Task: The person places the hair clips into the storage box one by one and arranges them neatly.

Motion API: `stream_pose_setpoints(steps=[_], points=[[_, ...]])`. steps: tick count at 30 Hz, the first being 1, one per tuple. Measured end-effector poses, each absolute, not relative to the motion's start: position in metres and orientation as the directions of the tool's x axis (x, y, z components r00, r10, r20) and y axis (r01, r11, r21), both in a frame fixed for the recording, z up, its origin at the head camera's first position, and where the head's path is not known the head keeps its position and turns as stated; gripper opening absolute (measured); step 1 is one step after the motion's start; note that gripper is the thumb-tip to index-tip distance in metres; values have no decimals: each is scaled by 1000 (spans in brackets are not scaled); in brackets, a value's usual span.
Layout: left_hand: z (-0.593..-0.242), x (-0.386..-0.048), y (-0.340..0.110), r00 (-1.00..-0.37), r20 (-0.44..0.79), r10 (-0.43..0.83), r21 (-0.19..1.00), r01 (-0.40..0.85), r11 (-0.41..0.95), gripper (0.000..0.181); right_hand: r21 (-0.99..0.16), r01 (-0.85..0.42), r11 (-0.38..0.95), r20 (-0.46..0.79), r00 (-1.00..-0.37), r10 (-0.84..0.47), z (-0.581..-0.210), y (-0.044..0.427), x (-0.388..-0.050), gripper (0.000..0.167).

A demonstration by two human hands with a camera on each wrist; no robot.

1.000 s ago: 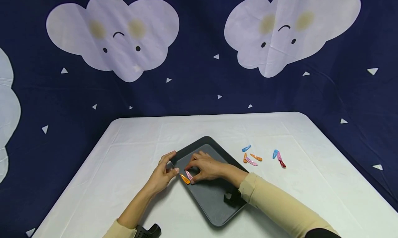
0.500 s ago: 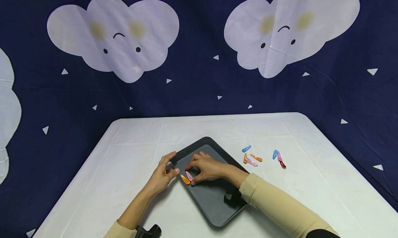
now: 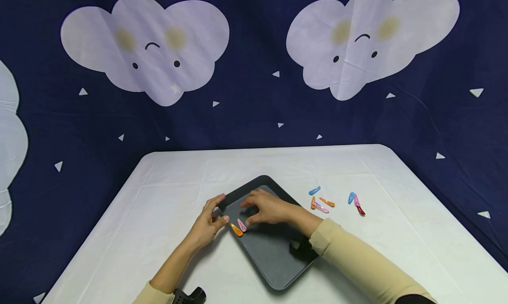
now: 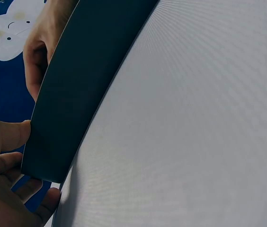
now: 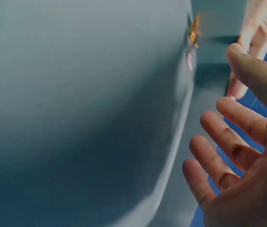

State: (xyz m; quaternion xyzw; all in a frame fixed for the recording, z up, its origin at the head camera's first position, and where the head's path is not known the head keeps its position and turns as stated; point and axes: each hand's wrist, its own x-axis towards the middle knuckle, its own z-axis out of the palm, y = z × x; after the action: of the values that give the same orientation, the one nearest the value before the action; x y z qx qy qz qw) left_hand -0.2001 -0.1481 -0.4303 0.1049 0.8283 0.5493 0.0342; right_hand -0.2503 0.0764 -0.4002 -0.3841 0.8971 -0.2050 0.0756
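Note:
A dark grey tray point(image 3: 274, 264) lies tilted on the white table. My left hand point(image 3: 205, 227) holds its left corner; in the left wrist view that hand point(image 4: 3, 170) has its thumb at the rim of the tray point(image 4: 76, 85) and its fingers round the corner. An orange clip point(image 3: 236, 230) and a pink clip point(image 3: 242, 225) lie side by side at the tray's left edge. Just right of them, above the tray, is my right hand point(image 3: 270, 209), holding nothing. Its fingers are spread in the right wrist view, where the hand point(image 5: 242, 175) is beside the tray.
On the white table point(image 3: 186, 176), right of the tray, lie a blue clip point(image 3: 314, 190), two orange clips and a pink clip point(image 3: 321, 208). Farther right are a blue clip point(image 3: 351, 198), a pink one and a red one point(image 3: 360, 211). A dark cloud-patterned cloth hangs behind.
My right hand has let go of the pink clip and moved slightly up and right from it. The pink clip stays beside the orange one; my left hand has not moved.

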Motion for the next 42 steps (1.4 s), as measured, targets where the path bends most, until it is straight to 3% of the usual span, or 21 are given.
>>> stream_pose_setpoints(steps=[14, 25, 42], points=[[-431, -200, -147, -968, 122, 221, 913, 197, 358, 60, -481, -603, 636, 145, -771, -621, -372, 102, -257, 49], [-432, -201, -147, -967, 126, 221, 908, 202, 366, 60, -483, -618, 621, 288, -781, -554, -352, 134, -261, 48], [-434, -201, -148, -965, 143, 219, 903, 218, 371, 59, -534, -443, 720, 288, -896, -337, -353, 190, -265, 45]])
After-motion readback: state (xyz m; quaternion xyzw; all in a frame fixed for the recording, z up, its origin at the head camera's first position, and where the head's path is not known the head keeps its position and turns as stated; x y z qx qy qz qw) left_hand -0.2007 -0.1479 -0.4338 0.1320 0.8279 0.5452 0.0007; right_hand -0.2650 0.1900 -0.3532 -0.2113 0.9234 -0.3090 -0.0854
